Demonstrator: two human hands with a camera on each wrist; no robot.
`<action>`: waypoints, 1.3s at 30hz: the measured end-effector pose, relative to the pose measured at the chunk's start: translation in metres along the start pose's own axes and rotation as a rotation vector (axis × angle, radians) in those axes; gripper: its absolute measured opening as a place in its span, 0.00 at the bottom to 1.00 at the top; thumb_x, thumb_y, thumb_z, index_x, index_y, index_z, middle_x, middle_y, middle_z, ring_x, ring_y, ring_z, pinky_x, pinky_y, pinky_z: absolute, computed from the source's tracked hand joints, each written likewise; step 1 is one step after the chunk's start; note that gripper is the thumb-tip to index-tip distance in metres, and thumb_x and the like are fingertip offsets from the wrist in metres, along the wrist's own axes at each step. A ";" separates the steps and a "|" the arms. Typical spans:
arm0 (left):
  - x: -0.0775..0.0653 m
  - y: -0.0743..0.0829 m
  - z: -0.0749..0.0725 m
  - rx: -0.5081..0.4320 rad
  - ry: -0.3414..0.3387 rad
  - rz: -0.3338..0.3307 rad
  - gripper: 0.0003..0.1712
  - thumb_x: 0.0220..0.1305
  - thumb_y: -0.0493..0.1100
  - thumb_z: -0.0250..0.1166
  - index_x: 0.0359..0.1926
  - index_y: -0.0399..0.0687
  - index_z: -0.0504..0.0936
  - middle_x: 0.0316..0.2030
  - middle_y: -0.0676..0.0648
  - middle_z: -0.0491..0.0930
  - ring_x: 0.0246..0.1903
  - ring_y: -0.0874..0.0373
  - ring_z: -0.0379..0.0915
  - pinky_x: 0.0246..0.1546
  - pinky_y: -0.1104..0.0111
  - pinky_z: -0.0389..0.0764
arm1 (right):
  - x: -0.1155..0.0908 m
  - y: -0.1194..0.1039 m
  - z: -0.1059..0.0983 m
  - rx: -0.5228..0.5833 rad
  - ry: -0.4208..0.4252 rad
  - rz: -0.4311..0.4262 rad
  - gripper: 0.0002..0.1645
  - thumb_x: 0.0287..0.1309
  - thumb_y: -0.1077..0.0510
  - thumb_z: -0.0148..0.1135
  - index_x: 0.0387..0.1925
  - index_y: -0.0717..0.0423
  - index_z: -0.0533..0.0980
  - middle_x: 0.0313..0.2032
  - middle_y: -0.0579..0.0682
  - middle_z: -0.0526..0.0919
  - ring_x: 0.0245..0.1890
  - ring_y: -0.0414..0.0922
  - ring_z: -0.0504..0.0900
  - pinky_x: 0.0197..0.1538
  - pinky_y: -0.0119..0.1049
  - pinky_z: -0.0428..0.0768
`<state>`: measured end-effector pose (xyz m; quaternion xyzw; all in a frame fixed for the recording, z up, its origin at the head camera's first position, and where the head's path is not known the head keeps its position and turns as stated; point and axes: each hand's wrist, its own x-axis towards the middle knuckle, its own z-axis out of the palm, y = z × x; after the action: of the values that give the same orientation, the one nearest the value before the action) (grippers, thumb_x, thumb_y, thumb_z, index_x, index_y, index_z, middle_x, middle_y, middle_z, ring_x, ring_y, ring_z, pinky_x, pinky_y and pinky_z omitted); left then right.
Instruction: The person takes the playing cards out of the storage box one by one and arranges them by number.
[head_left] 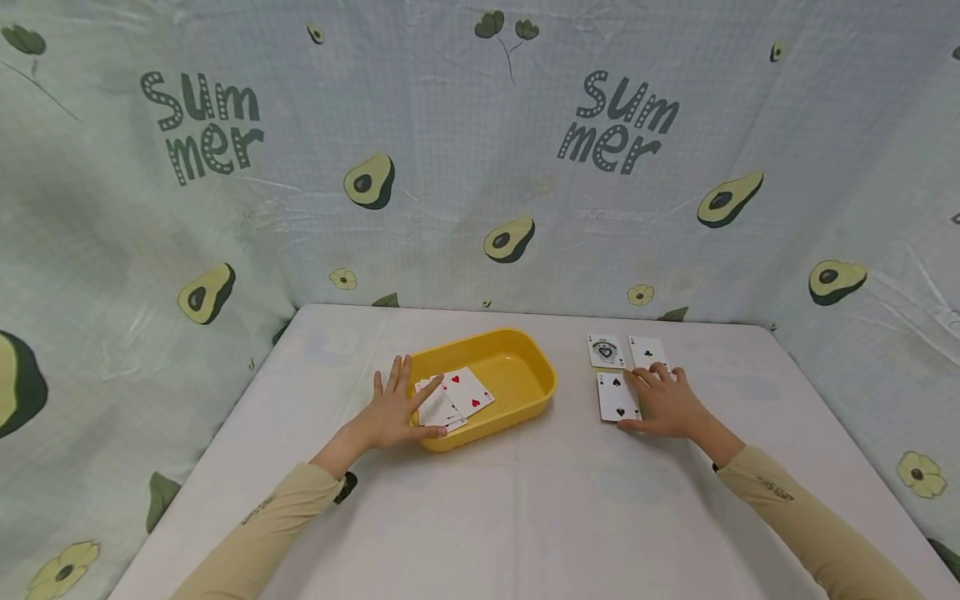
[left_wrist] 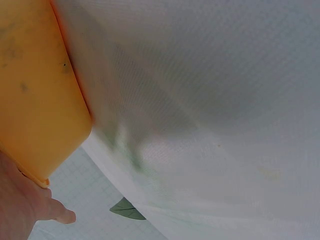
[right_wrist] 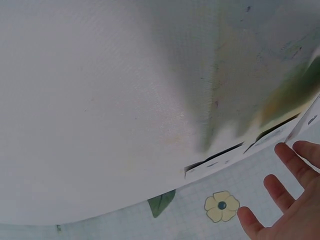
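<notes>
My left hand (head_left: 390,415) rests with spread, straight fingers at the left end of a yellow plastic tray (head_left: 525,414); its thumb and one finger reach over the rim. In the tray lie a two of hearts (head_left: 468,392) and another playing card (head_left: 437,410), partly covered by that hand. At the right, my right hand (head_left: 663,407) holds a two of spades (head_left: 617,397) by its edges, thumb at the lower edge and fingertips at the upper right. In the right wrist view this card (right_wrist: 311,119) looks tilted. The left wrist view shows the tray's outer side (left_wrist: 40,90).
Behind the two of spades lie a card with an ornate centre (head_left: 605,351) and a clubs card (head_left: 647,350), side by side on the white-covered table (head_left: 510,517). A patterned cloth (head_left: 442,125) hangs behind the table's back edge.
</notes>
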<state>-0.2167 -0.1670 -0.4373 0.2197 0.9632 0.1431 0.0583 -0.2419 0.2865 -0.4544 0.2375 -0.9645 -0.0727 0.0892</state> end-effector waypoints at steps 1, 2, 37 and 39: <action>0.000 0.000 0.000 0.001 0.000 -0.001 0.51 0.47 0.74 0.53 0.68 0.61 0.48 0.67 0.33 0.24 0.66 0.37 0.16 0.59 0.37 0.27 | 0.000 0.000 0.000 -0.001 -0.015 0.004 0.53 0.38 0.25 0.56 0.58 0.58 0.66 0.52 0.56 0.73 0.51 0.57 0.66 0.46 0.60 0.63; 0.000 0.000 0.000 0.002 -0.001 -0.001 0.51 0.47 0.74 0.53 0.68 0.62 0.47 0.67 0.33 0.24 0.66 0.37 0.16 0.59 0.37 0.27 | 0.001 0.001 0.000 -0.002 -0.029 0.009 0.53 0.38 0.25 0.56 0.58 0.58 0.66 0.53 0.56 0.72 0.51 0.57 0.66 0.47 0.60 0.63; -0.002 0.001 -0.002 0.021 0.013 0.010 0.50 0.48 0.73 0.53 0.68 0.61 0.49 0.67 0.32 0.25 0.66 0.36 0.19 0.59 0.36 0.31 | 0.006 0.009 0.011 0.018 -0.096 0.027 0.53 0.39 0.24 0.53 0.61 0.53 0.63 0.53 0.54 0.72 0.53 0.55 0.63 0.49 0.60 0.60; -0.002 0.000 -0.001 0.021 0.012 0.011 0.50 0.48 0.73 0.54 0.68 0.61 0.49 0.67 0.32 0.25 0.66 0.36 0.19 0.59 0.36 0.31 | 0.006 0.008 0.011 0.014 -0.099 0.030 0.53 0.39 0.23 0.53 0.61 0.53 0.63 0.53 0.53 0.72 0.52 0.55 0.63 0.48 0.60 0.61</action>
<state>-0.2151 -0.1681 -0.4358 0.2247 0.9639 0.1344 0.0494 -0.2533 0.2921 -0.4632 0.2200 -0.9717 -0.0761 0.0406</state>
